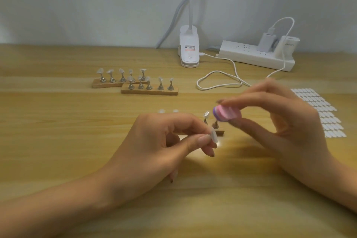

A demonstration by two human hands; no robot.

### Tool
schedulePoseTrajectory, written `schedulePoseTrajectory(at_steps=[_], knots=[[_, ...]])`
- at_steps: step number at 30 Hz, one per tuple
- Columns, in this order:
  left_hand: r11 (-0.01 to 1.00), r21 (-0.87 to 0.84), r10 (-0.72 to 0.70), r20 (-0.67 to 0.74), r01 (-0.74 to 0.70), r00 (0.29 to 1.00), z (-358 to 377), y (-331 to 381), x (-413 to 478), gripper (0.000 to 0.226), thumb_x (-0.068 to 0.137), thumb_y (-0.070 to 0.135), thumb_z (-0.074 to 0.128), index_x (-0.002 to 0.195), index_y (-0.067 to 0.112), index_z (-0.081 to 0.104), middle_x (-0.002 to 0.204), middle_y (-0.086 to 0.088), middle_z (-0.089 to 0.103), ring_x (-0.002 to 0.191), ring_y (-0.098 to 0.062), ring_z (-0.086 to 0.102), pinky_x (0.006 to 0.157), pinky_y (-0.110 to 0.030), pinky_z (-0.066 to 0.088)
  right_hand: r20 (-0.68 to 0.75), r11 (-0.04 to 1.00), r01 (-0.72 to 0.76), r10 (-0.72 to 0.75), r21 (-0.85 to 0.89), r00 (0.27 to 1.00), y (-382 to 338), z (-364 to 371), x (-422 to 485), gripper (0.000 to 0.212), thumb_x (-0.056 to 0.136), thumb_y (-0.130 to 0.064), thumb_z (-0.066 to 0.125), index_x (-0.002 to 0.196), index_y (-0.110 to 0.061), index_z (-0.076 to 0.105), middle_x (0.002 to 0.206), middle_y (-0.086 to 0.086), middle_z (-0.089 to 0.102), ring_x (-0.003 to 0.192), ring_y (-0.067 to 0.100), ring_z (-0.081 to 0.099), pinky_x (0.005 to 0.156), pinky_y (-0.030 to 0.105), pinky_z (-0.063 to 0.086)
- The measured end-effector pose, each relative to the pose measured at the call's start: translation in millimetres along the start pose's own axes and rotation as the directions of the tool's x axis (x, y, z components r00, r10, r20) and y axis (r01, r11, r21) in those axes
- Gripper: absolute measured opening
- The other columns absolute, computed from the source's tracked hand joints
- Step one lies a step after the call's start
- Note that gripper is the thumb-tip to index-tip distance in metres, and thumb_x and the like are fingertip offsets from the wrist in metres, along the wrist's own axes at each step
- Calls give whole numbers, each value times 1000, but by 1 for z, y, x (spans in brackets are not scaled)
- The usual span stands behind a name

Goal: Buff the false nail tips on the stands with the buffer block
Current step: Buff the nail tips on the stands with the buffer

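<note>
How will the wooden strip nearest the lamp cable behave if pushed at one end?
The wooden strip looks stiff and flat, so it would probably slide or pivot. Its metal holders stand on narrow stems, so a jolt might topple them or shed the light nail tips.

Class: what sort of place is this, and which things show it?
Probably a nail-craft desk: wooden stands holding false nail tips, a sheet of small white ovals, and a clip lamp beside a power strip.

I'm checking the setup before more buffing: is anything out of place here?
Two small pale pieces, seemingly loose nail tips, lie bare on the table beyond the left hand, on no stand. Nothing looks spilled or damaged.
</note>
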State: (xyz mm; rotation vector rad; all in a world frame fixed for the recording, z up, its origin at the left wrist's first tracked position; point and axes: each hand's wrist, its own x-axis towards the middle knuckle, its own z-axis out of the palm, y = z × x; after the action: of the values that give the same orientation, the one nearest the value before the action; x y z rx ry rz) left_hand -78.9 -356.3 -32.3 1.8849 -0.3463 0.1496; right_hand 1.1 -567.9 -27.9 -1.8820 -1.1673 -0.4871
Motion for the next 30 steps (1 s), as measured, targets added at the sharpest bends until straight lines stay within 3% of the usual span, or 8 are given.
schedulePoseTrajectory(at_steps=[3,7,10,14,17,21,27,30], knots=[[1000,16,8,-22,-7,1000,-1,0,1,15,90,27,63,81,23,75,76,11,75,30,-3,44,41,-35,47,29,997,75,-75,11,997,-7,4,-1,23,90,-24,68,113,-28,64,95,-6,59,90,10,64,83,24,51],[999,18,29,-28,-29,999,-1,-1,1,16,91,27,62,84,22,75,75,11,75,31,-2,42,40,-14,34,33,998,66,-66,-2,997,-12,4,-2,22,89,-23,67,111,-27,64,94,-4,59,90,9,65,82,24,52],[996,57,66,-45,-63,997,1,-1,1,16,90,29,61,86,22,75,61,22,66,31,2,42,40,-11,32,45,993,121,-120,-10,992,-13,5,-3,20,88,-21,69,108,-25,67,97,-4,60,94,3,66,87,17,50],[998,39,43,-45,-42,998,-1,-3,1,15,92,27,63,84,24,75,71,14,73,32,0,41,38,-18,34,13,998,59,-59,3,998,-10,5,-1,22,90,-17,71,111,-21,66,97,0,60,92,10,67,85,24,53],[994,72,80,-44,-77,996,0,-2,1,15,93,32,65,85,25,75,66,20,69,30,1,43,37,-17,34,50,990,142,-142,-3,989,-11,8,-2,21,90,-16,69,110,-19,68,98,-1,60,96,3,66,89,17,50],[999,13,38,-35,-38,999,-1,-5,1,14,92,28,63,85,26,75,73,9,74,31,0,42,39,-15,33,19,996,87,-87,-14,996,-9,6,-1,23,91,-15,72,112,-19,66,99,-2,60,94,6,66,86,18,51],[999,18,48,-45,-48,998,-2,-4,2,13,92,30,65,85,25,75,72,10,74,32,0,41,40,-14,33,22,996,89,-88,-17,996,-9,4,0,23,90,-14,72,112,-16,67,97,0,60,93,10,68,85,25,54],[996,48,82,-37,-80,996,0,-2,1,14,92,33,65,87,26,76,68,19,70,32,2,42,40,-12,32,70,990,141,-141,2,987,-13,9,-1,19,90,-15,70,109,-16,71,98,-1,61,94,7,67,87,21,51]])
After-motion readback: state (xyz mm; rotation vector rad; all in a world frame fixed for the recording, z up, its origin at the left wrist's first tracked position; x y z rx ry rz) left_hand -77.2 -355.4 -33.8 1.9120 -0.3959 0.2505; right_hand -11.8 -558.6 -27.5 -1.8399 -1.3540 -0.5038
